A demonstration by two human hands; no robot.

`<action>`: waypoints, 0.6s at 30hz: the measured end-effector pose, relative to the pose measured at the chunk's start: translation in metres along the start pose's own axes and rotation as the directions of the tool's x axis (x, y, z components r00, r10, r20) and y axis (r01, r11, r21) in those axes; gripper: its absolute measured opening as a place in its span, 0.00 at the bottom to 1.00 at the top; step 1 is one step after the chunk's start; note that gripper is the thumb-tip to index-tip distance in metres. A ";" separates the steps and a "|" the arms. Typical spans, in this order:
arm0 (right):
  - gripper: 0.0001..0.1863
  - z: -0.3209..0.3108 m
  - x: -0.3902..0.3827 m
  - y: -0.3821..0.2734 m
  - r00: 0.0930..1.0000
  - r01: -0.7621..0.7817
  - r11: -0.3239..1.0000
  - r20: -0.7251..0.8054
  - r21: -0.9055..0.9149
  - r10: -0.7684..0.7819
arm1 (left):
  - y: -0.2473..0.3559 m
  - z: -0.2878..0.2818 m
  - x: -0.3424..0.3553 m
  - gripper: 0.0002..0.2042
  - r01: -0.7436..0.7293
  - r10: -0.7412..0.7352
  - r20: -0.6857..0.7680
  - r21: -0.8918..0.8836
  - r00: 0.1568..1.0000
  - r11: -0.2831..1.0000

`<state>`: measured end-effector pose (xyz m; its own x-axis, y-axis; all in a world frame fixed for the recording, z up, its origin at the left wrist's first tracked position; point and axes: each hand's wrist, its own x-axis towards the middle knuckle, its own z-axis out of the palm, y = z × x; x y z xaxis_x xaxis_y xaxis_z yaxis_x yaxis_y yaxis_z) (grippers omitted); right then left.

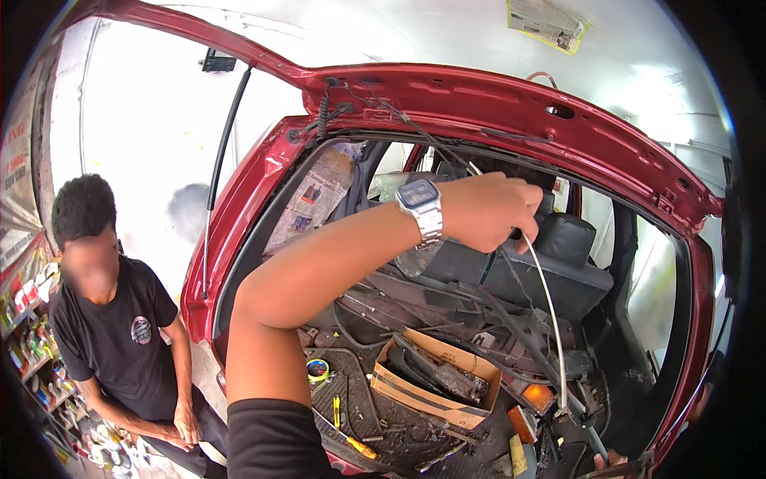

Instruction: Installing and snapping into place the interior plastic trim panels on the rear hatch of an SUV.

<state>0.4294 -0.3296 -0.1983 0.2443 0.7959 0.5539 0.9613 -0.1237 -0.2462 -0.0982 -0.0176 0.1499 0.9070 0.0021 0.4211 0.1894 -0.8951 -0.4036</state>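
Observation:
My left hand [491, 214] is raised across the open back of a red car and pinches a thin, whitish, flexible cable or tube [549, 299]. The cable curves down from my fingers toward the lower right of the cargo floor. A silver wristwatch [420, 203] is on my left wrist. Only part of my right hand [612, 460] shows at the bottom right edge, its fingers curled beside a grey tube [594, 441]; what they hold is hidden. Near that tube lie an orange lamp [538, 396] and other loose parts.
Overhead is the raised red tailgate [479, 108], with a black gas strut [227, 160] at left. A cardboard box of dark parts [431, 399], a yellow-handled screwdriver [361, 447] and a tape roll [317, 369] lie on the cargo floor [351, 399]. A person [120, 335] stands at left.

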 end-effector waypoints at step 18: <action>0.11 -0.044 -0.005 -0.105 0.977 -0.172 0.984 0.124 -0.038 0.175 | -0.085 0.031 0.096 0.10 -0.070 0.083 -0.581 0.046 0.810 0.997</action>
<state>0.3329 -0.3465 -0.1397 0.3912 0.8292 0.3993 0.9091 -0.2808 -0.3076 -0.0158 0.0722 0.1995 0.5317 -0.3320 0.7792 0.1427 -0.8717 -0.4688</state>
